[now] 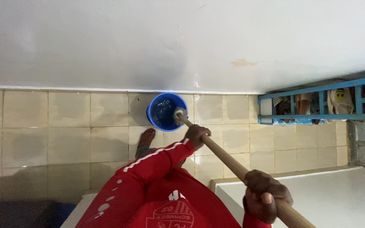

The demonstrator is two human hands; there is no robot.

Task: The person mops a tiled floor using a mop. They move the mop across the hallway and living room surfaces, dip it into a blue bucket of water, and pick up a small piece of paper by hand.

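A long wooden mop handle [229,160] runs from the lower right up to a blue bucket [153,118] standing on the tiled floor against the white wall. The handle's grey lower end [179,114] dips into the dark water in the bucket. My left hand [197,135], in a red sleeve with a white stripe, grips the handle just above the bucket. My right hand [266,197] grips the handle further back, close to me. One foot [146,138] stands beside the bucket.
Beige floor tiles [64,131] look wet and shiny. A blue metal rack [317,105] with shoes stands at the right. A white surface [330,198] lies at the lower right, and a dark blue object [60,213] at the lower left.
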